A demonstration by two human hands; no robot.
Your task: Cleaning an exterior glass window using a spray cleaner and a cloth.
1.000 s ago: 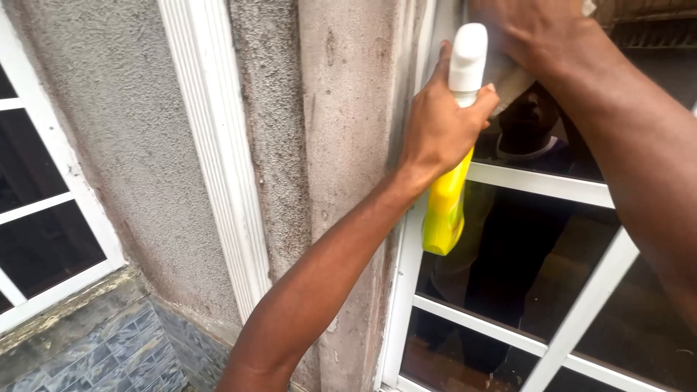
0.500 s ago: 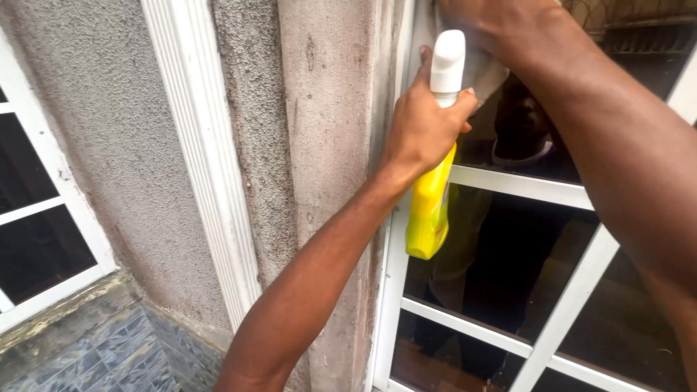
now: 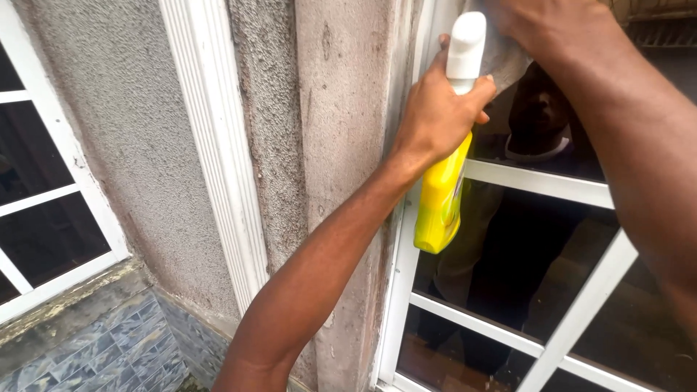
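While the left hand kept its fingers clamped on the yellow spray bottle, bottle and right hand's pressed cloth had shifted slightly against the window frame.

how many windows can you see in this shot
2. One white-framed window is at the far left, cut off by the picture's edge. The other window is at the right, where the left hand holds a yellow spray bottle. Others may lie out of view.
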